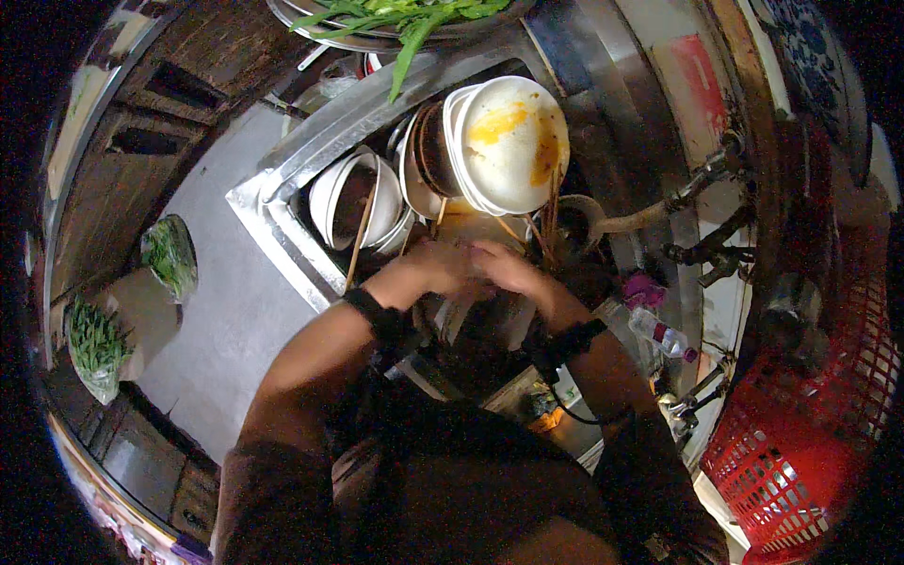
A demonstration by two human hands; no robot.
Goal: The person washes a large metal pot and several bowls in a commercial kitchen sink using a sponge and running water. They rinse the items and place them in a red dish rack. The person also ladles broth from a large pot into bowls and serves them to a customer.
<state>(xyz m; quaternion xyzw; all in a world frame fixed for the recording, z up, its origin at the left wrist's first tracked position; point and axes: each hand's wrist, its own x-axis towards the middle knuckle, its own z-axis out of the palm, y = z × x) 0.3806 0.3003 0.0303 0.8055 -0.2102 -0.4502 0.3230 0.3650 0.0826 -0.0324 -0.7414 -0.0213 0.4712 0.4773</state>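
Note:
My left hand (445, 265) and my right hand (505, 267) meet over the near part of a metal sink (282, 191). Both are blurred, and whether something small lies between them cannot be told. A black band circles each wrist. Just beyond the hands, stacked bowls and a white plate (508, 141) smeared with yellow and brown sauce stand tilted in the sink. White bowls (353, 198) sit at the sink's left corner, with a wooden chopstick (360, 236) leaning on them. More chopsticks (552, 212) stand right of the plate. A ladle-like vessel (583, 212) lies at the right.
Leafy greens (417, 14) fill a metal bowl beyond the sink. Bagged greens (169, 254) lie at the left. Taps and pipes (706, 176) run along the right wall, near a plastic bottle (660, 334). A red plastic basket (770, 473) stands at the lower right.

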